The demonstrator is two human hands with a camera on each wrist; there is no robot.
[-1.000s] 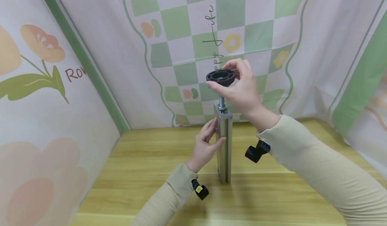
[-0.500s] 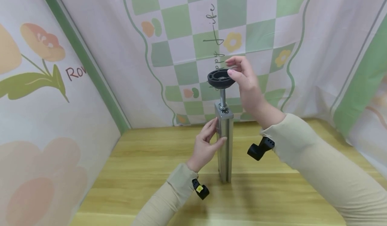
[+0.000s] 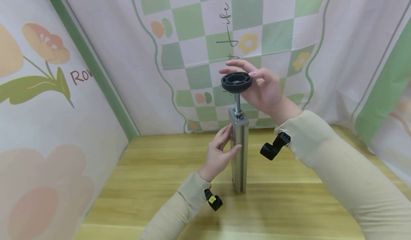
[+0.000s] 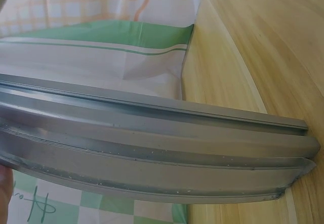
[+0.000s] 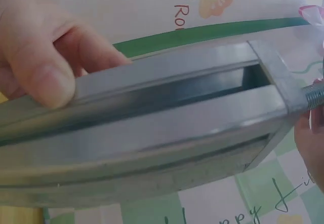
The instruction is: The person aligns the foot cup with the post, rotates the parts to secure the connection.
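A grey aluminium profile (image 3: 239,154) stands upright on the table, with an end plate (image 3: 240,119) on top. From the plate rises a threaded stem (image 3: 237,102) bearing a round black levelling foot (image 3: 237,84). My left hand (image 3: 216,159) holds the profile near its upper part, thumb on the near side; its thumb (image 5: 53,79) also shows in the right wrist view. At the levelling foot is my right hand (image 3: 263,91): its fingers stretch along the far side, and the thumb tip meets the right rim. In the left wrist view, the grooved profile (image 4: 162,143) fills the middle.
The wooden table (image 3: 154,183) lies under the profile. A patterned cloth (image 3: 189,22) hangs behind, and another flowered cloth (image 3: 48,125) stands at the left. Black wrist cameras (image 3: 271,150) are strapped at both sleeves.
My right thumb has shifted from the near left of the levelling foot to its right rim. The right fingers now reach farther left behind it. The left hand keeps its hold on the profile.
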